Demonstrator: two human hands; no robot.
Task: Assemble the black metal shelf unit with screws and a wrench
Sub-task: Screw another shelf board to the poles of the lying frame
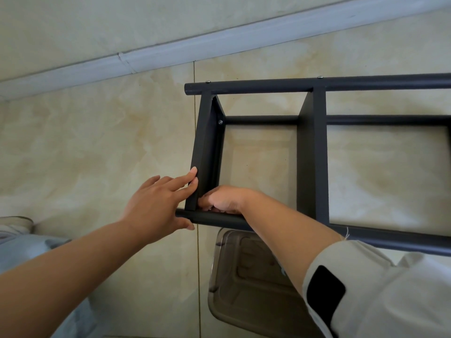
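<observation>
The head camera looks down at a tiled floor [97, 142]. At the far left are a bit of blue jeans [24, 252] and a shoe [17, 222]. Next comes the left hand [156, 203]. Its fingers are straight and pressed flat on the outside of the end shelf panel [203, 152], and its thumb sits under the near round pole [219, 219]. It looks like it is holding the panel steady against the pole.

The black metal shelf unit [314, 147] lies on its side on the floor. The right hand [225, 200] reaches inside the corner where the panel meets the near pole. Its fingers are curled tight there, maybe on a screw or a wrench, but I cannot tell what they hold.

Silver screws [220, 122] already show at the far end of the panel and on the far pole [268, 86]. Below the near pole a clear plastic box [244, 284] sits on the floor, close enough to reach.
</observation>
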